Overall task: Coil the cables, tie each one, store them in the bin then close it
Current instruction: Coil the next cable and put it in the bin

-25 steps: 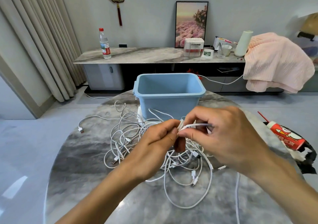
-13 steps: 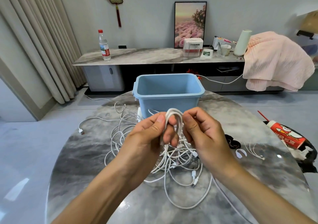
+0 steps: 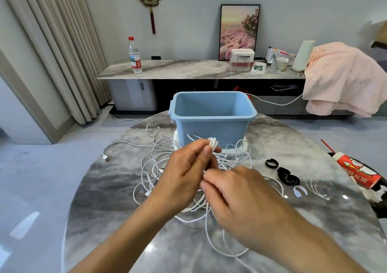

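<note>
The round marble bench (image 3: 100,210) fills the lower half of the view, and the blue bin (image 3: 211,124) stands open at its 12 o'clock edge, as it did half a second ago; as much of its inside as shows holds nothing. A white slab shows under the bin's base; what it is cannot be told.

The tangle of white cables (image 3: 159,168) spreads over the middle of the bench, with one plug end (image 3: 105,158) trailing out toward 9 o'clock. Since the earlier frame the two hands have parted. The left hand (image 3: 186,174) stays raised in front of the bin, its thumb and fingers curled round a small bundle of white loops (image 3: 213,143) that sticks up above its fingertips. The right hand (image 3: 234,191), which was level with the left beside the loops, has dropped toward 5 o'clock of it and now lies below it, fingers bent; it seems to pinch a strand running down to the pile, though the grip itself is hidden.

At 3 o'clock on the bench lie black loop ties (image 3: 282,175), and just beyond them, toward 4 o'clock, a small white clip (image 3: 299,191) and thin white strands (image 3: 316,189). A red printed tube (image 3: 360,171) lies at the 3 o'clock rim.
</note>
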A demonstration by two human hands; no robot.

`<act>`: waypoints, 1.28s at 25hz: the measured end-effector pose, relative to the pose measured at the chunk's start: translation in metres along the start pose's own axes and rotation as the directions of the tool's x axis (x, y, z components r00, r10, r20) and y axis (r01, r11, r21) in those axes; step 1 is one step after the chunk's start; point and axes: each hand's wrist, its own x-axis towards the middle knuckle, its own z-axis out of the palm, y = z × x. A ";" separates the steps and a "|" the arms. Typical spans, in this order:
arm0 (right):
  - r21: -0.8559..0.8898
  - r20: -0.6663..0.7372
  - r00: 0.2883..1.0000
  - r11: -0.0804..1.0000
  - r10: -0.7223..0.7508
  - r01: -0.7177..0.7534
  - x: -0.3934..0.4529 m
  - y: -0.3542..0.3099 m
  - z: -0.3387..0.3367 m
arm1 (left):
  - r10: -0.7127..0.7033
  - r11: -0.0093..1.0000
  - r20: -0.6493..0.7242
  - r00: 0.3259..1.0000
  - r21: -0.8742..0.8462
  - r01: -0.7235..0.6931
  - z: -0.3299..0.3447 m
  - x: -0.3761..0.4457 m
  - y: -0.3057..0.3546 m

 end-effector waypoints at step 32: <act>0.041 -0.144 0.987 0.997 0.067 -0.061 0.001 0.009 0.001 | 0.014 1.000 -0.006 1.000 -0.012 -0.014 0.006 -0.006 0.013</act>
